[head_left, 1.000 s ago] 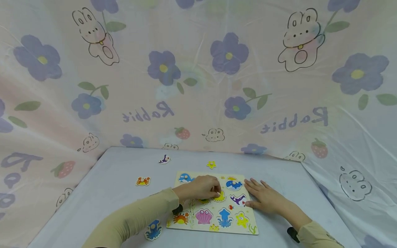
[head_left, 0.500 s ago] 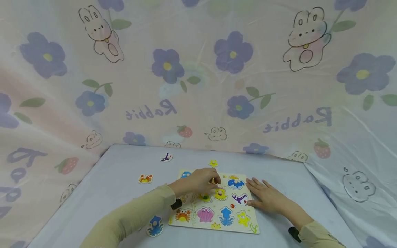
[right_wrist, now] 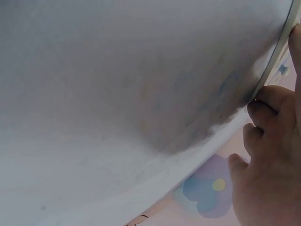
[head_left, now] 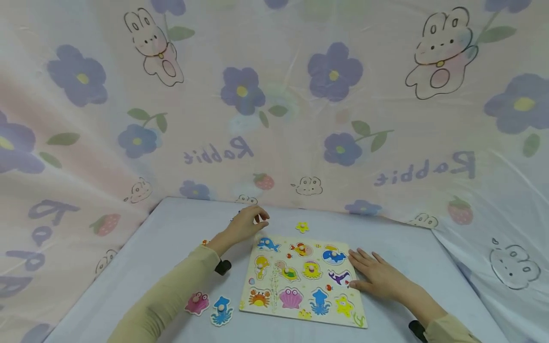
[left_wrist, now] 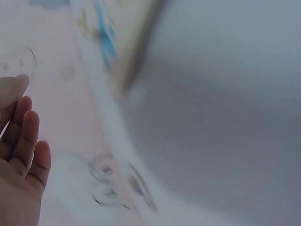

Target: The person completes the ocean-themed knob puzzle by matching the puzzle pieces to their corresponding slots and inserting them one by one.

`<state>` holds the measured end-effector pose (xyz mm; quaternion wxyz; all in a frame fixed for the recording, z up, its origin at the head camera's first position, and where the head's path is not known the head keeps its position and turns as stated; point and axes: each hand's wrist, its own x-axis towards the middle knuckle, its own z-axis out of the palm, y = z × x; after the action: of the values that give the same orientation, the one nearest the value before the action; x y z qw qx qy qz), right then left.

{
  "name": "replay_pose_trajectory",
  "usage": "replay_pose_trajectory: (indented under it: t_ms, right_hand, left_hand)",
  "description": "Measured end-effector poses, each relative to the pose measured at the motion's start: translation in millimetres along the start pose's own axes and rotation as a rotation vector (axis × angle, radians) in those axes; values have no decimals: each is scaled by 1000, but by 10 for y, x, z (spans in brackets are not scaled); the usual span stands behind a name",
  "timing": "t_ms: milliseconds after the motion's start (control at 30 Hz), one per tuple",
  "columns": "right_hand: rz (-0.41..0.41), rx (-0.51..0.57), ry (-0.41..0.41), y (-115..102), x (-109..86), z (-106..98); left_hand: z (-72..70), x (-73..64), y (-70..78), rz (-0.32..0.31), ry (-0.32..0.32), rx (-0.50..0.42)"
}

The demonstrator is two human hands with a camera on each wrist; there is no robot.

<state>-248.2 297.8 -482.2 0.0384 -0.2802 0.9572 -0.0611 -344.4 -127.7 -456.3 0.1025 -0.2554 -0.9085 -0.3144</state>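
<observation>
1. Right side: the right hand (head_left: 379,276) lies against the puzzle board (head_left: 276,311), blocking its right edge; beyond it, a broad stretch of surface (head_left: 403,243) offers passage.
2. Far side: a strip between board and curtain (head_left: 279,119) is passable, interrupted by a yellow star piece (head_left: 302,227) and, at its left, the left hand (head_left: 246,224).
3. Left side: the left sleeve (head_left: 167,286) bars direct crossing; a crab piece (head_left: 205,242) shows partly behind that forearm.
4. Near left: a squid piece (head_left: 221,311) and shell piece (head_left: 197,303) obstruct; a narrow gap separates squid from board.
</observation>
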Motion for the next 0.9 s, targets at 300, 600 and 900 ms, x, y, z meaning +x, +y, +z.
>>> replay_pose_trajectory:
  t_ms: [300, 600, 900]
  right_hand:
    - [19, -1, 14, 15, -48, 19]
    - [16, 17, 7, 25, -29, 39]
    - [5, 20, 1, 6, -3, 18]
  left_hand:
    - [-120, 66, -500, -155, 45, 16]
    - [-190, 137, -737, -263, -2, 46]
    - [-188, 203, -904, -296, -46, 100]
